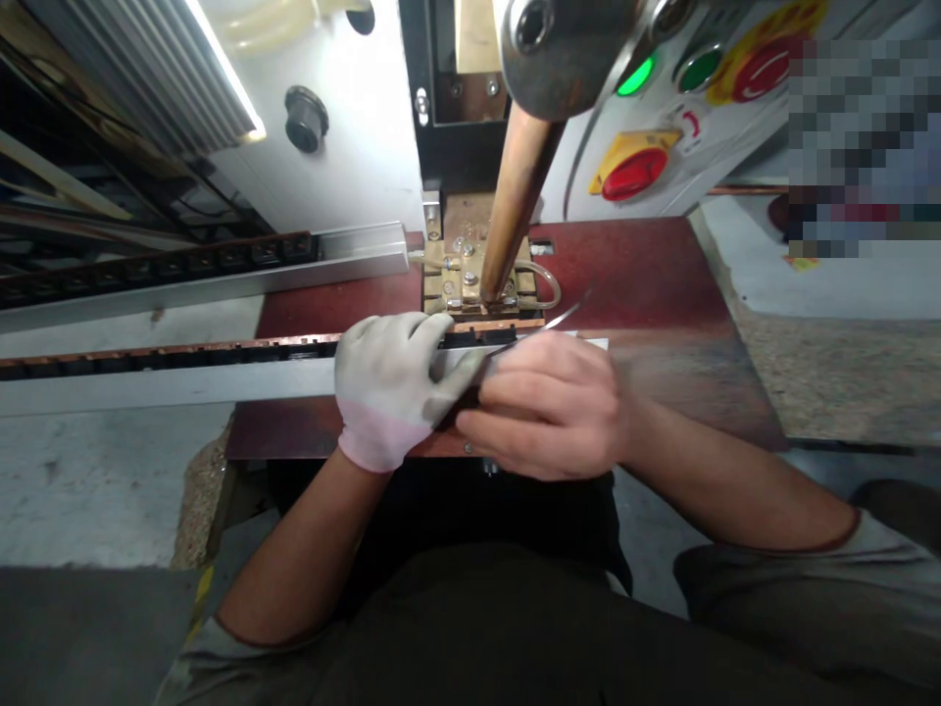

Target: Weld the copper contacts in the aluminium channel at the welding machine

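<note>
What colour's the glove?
Off-white, with a pink cuff; the glove shows best in the head view.

I'm in a workshop of the factory kind: before me stands a white machine [353,147] with a red emergency stop [768,69], a red switch [633,175], a lit green light [636,76] and a stout copper rod [520,196]. My left hand [397,368] wears a work glove [378,392], and the bench [110,471] has a rough, chipped edge.

Single view, from my head. Faces forward and down, near: my left hand [397,378] and right hand [551,407] mid-frame, machine panel [353,147] along top, my clothing [470,628] at bottom.
</note>
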A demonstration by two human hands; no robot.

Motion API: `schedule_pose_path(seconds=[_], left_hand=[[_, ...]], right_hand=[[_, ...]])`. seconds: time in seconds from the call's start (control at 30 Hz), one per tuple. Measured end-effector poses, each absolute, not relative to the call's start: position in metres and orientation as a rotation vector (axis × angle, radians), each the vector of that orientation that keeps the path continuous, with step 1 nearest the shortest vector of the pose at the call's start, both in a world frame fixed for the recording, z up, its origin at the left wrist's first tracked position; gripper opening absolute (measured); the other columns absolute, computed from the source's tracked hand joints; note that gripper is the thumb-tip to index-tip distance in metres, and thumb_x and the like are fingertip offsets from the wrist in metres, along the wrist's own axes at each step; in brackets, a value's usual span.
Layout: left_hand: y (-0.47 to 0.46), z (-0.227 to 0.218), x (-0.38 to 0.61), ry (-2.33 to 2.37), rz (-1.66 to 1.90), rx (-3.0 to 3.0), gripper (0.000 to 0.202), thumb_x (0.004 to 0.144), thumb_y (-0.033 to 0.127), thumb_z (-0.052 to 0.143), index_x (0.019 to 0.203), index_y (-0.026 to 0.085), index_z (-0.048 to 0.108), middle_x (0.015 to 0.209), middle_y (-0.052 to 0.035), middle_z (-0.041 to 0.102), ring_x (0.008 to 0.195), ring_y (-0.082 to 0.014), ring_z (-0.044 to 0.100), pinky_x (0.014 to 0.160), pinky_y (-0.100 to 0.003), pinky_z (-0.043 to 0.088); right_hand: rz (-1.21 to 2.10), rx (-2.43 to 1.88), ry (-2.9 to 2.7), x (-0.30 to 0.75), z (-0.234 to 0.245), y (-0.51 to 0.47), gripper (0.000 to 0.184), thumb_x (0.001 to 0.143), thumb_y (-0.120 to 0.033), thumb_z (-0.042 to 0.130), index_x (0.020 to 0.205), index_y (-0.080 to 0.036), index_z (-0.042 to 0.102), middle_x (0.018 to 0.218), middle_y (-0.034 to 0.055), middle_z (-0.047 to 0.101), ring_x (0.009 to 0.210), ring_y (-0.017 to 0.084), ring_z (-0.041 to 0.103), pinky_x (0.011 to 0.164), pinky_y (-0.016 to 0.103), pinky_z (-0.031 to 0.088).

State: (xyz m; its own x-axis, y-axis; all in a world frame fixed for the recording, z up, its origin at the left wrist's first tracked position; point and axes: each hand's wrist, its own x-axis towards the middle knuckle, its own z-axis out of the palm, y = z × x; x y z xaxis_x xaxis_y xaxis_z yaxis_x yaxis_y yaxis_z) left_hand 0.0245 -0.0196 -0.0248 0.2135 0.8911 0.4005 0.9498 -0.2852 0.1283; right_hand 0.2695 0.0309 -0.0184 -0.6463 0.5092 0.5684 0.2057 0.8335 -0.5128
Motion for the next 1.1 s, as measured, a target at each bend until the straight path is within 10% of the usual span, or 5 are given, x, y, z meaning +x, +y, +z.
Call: schedule_pose_path(seconds=[0.1,0.33,0.77,1.1], left_hand=[[-0.021,-0.027,0.024,-1.771,-0.627,-2.315,0.049,0.119,0.062,0.062,0.137,0.024,0.088,0.125,-0.0126,0.093,0.111,-0.037,0.086,0.1,-0.055,0.059],[-0.02,-0.036,0.025,-1.666,-0.776,-2.253,0.044,0.115,0.062,0.071,0.127,0.024,0.089,0.118,-0.0108,0.093,0.104,-0.0342,0.086,0.095,-0.051,0.055],[-0.02,-0.035,0.025,-1.689,-0.767,-2.274,0.043,0.114,0.062,0.074,0.127,0.024,0.088,0.119,-0.0098,0.094,0.107,-0.0346,0.087,0.098,-0.052,0.057],[-0.019,-0.032,0.015,-1.621,-0.621,-2.412,0.09,0.102,0.094,0.073,0.143,0.015,0.08,0.131,-0.019,0.091,0.113,-0.0409,0.086,0.107,-0.058,0.059]], right_hand=[[0.045,-0.492,-2.43,0.269,-0.016,0.041,0.034,0.118,-0.059,0.073,0.128,-0.033,0.092,0.124,0.0097,0.091,0.113,0.033,0.08,0.096,0.05,0.056],[-0.409,-0.758,-2.544,0.29,0.003,0.041,0.06,0.127,-0.068,0.054,0.107,-0.023,0.088,0.087,0.0063,0.079,0.085,0.027,0.067,0.08,0.046,0.037],[-0.148,-0.894,-2.467,0.286,-0.002,0.049,0.04,0.119,-0.038,0.056,0.097,-0.024,0.086,0.089,0.0079,0.077,0.087,0.028,0.062,0.084,0.045,0.037],[-0.249,-1.076,-2.427,0.276,-0.016,0.047,0.039,0.122,-0.036,0.053,0.105,-0.023,0.086,0.099,0.011,0.084,0.097,0.032,0.07,0.091,0.046,0.043]])
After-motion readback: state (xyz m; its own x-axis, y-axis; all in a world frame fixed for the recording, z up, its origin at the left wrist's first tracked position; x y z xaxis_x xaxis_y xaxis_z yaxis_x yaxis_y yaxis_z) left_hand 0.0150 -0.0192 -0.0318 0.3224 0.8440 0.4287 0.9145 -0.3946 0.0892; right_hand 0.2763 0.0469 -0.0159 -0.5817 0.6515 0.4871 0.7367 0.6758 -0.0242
